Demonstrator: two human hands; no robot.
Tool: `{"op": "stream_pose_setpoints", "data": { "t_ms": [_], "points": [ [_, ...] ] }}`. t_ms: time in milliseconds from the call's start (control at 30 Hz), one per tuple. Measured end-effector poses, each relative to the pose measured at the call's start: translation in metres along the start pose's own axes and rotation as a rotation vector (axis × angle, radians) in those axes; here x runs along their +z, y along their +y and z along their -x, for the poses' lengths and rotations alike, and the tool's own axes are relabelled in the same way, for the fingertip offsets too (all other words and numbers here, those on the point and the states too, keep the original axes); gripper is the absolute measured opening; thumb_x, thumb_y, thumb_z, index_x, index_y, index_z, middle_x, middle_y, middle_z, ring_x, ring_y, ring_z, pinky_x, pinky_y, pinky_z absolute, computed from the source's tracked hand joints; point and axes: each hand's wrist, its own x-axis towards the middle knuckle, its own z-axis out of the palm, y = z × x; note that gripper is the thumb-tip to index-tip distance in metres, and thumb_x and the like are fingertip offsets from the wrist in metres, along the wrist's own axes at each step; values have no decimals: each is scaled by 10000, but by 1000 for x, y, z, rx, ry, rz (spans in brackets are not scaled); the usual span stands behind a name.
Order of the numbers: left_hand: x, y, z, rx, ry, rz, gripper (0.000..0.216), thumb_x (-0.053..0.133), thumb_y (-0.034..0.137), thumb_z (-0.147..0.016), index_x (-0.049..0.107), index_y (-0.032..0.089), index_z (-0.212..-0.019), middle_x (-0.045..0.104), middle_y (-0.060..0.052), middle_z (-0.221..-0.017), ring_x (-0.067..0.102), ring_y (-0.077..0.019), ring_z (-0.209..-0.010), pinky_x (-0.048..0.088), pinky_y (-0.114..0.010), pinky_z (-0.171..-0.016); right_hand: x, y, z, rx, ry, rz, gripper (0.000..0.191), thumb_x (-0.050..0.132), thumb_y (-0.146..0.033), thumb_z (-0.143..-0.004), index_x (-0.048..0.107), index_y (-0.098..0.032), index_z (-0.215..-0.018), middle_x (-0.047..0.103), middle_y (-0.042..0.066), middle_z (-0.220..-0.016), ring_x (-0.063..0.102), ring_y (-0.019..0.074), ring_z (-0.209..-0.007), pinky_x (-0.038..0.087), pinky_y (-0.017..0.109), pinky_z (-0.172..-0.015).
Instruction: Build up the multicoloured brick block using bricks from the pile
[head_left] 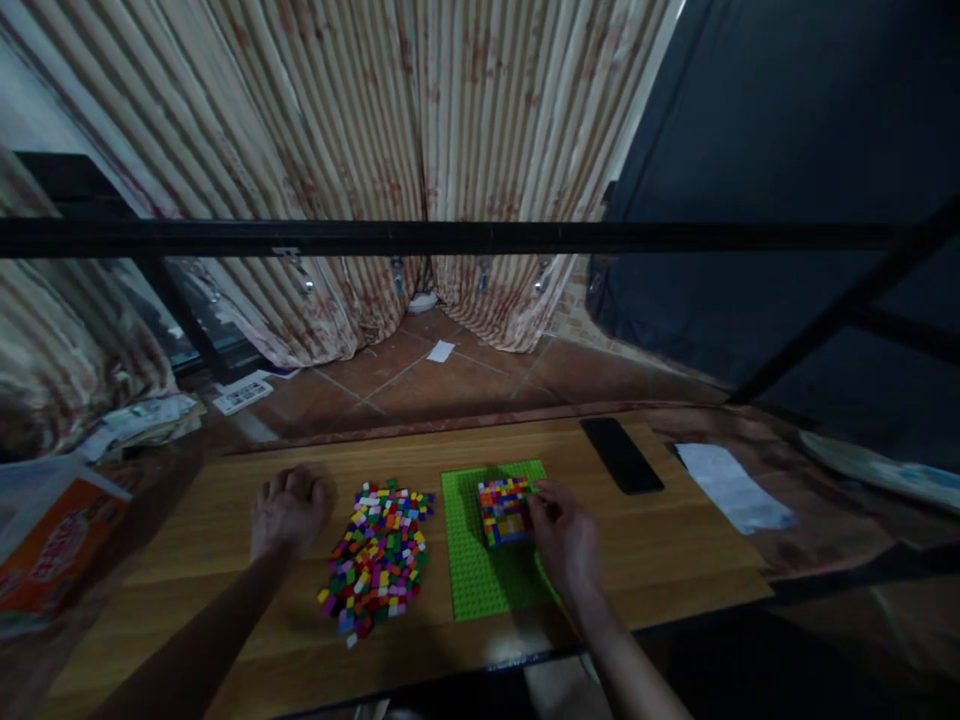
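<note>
A green baseplate (472, 575) lies on the wooden table (675, 545), bearing a multicoloured block of small bricks (504, 510) near its far right part. My right hand (564, 540) rests beside that block with its fingertips curled against the block's right edge. A heap of several loose coloured bricks (379, 560) lies left of the plate. Left of the heap, my left hand (287, 512) rests on the table with its fingers curled under; nothing shows in it.
A black phone (622, 455) lies at the table's far right, a white paper (731, 487) beyond it. A black metal bar (480, 238) crosses the view. Striped curtains (420, 150) hang behind; an orange box (49, 555) sits at left.
</note>
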Motion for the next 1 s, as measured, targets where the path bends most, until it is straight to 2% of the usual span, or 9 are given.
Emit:
{"op": "stream_pose_setpoints", "data": {
  "t_ms": [100,167,333,400,633,833,1000],
  "points": [
    [-4,7,3,-25,8,-42,477,350,407,-891,572,101,-1182,589,-212,-1226,511,-341,-1130,391,-493,-979,-2,-13,17,-87,-28,-65,290,512,-363,-868,684,-162,-986,741,114,-951,700,221,-809,546,342,-745],
    [-4,10,3,-48,11,-43,487,357,397,-888,572,89,-1199,588,-208,-1231,505,-335,-1154,389,-475,-986,2,-21,32,-172,-129,-71,253,502,-335,-891,694,-192,-972,736,90,-949,690,204,-819,543,332,-763],
    [-2,11,4,-72,13,-25,489,375,392,-890,575,88,-1217,593,-198,-1226,509,-330,-1141,384,-469,-987,32,-29,77,-341,-416,-76,246,454,-206,-923,697,-218,-958,720,63,-920,677,182,-850,541,298,-753],
    [-2,11,5,-69,18,-26,485,384,394,-892,575,90,-1218,595,-194,-1223,508,-331,-1135,379,-469,-994,45,-27,89,-362,-460,-30,256,443,-184,-928,695,-215,-958,716,65,-927,674,185,-855,542,304,-759],
    [-4,12,7,-64,18,-42,444,391,379,-901,592,92,-1172,596,-189,-1215,508,-327,-1125,383,-451,-995,71,-23,85,-446,-459,158,266,416,-154,-925,659,-203,-1022,679,89,-988,642,210,-896,526,331,-801],
    [-7,14,8,-62,24,-26,417,402,353,-892,593,115,-1176,604,-176,-1202,513,-332,-1120,386,-463,-982,84,-27,81,-453,-445,351,180,493,-168,-891,665,-213,-921,670,91,-905,630,240,-815,514,337,-693],
    [-5,12,7,-90,27,-10,450,413,386,-886,583,111,-1199,598,-182,-1223,504,-335,-1131,380,-464,-993,81,-31,79,-418,-477,289,199,485,-144,-891,673,-204,-866,684,89,-899,653,237,-819,520,333,-701]
  ]
}}
